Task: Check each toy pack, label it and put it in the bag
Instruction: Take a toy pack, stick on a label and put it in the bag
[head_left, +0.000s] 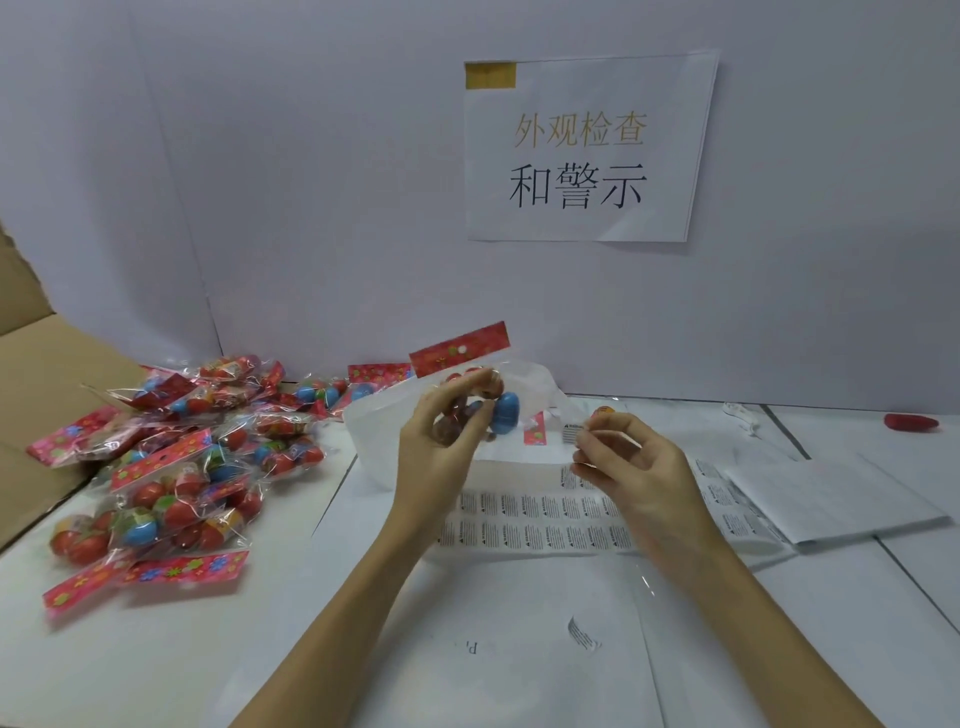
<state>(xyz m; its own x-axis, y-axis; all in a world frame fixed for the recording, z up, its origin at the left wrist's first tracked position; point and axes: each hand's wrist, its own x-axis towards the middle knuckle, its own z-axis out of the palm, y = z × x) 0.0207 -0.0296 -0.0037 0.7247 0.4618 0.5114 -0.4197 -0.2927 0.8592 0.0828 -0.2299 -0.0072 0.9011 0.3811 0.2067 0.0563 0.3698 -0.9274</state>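
A: Head view first: what do we have in the left hand (441, 426)?

B: We grip a clear plastic toy pack with a red flowered header card (460, 349), fingers curled round the red and blue balls inside, lifted just above the white label sheet printed with rows of small warning stickers (535, 519). We judge it is raised so its face turns towards the sticker.

A: And the right hand (631, 462)?

B: It pinches one small white warning sticker (571, 432) between thumb and forefinger, just right of the pack and above the label sheet, apart from the pack. Labelling looks like the step in hand.

A: How does the pack look?

B: Crinkled, glossy film, header upright with a punched hole; we cannot tell any defect. The film may be slippery under a sticker.

A: The bag?

B: A white translucent plastic bag (374, 436) lies just behind the label sheet, mouth towards us. The heap of unlabelled toy packs (171, 457) sits left of the sheet
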